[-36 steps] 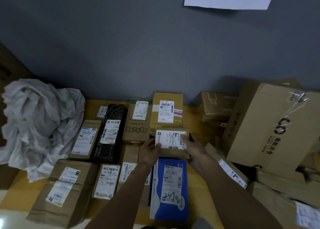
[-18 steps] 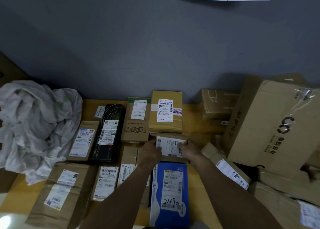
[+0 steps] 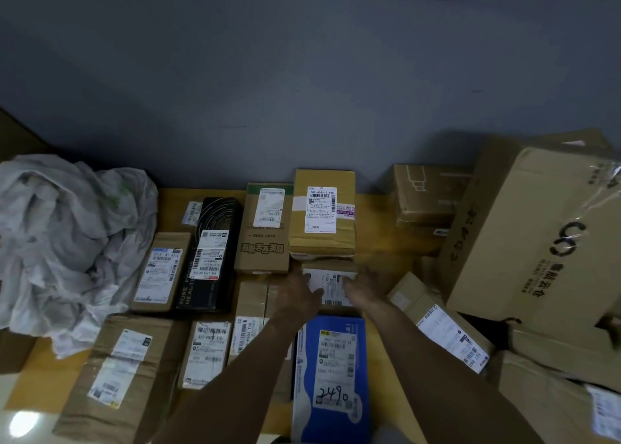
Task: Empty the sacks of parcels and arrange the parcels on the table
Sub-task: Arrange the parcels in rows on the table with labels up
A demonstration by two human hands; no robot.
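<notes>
A small brown parcel (image 3: 331, 287) with a white label lies flat on the wooden table (image 3: 379, 245), between a yellow-brown box (image 3: 322, 215) behind it and a blue parcel (image 3: 331, 376) marked 2490 in front. My left hand (image 3: 300, 290) holds its left side and my right hand (image 3: 364, 285) holds its right side, with fingers lying over the label's edges. Both hands are blurred. A crumpled white sack (image 3: 67, 242) sits at the table's left end.
Rows of labelled parcels cover the table's left half, among them a black box (image 3: 210, 255) and a brown carton (image 3: 263, 228). A big tilted carton (image 3: 537, 235) and more boxes pile up on the right. A grey wall stands behind.
Both hands have lowered the small parcel from a tilted, raised pose down flat into the gap in front of the yellow-brown box.
</notes>
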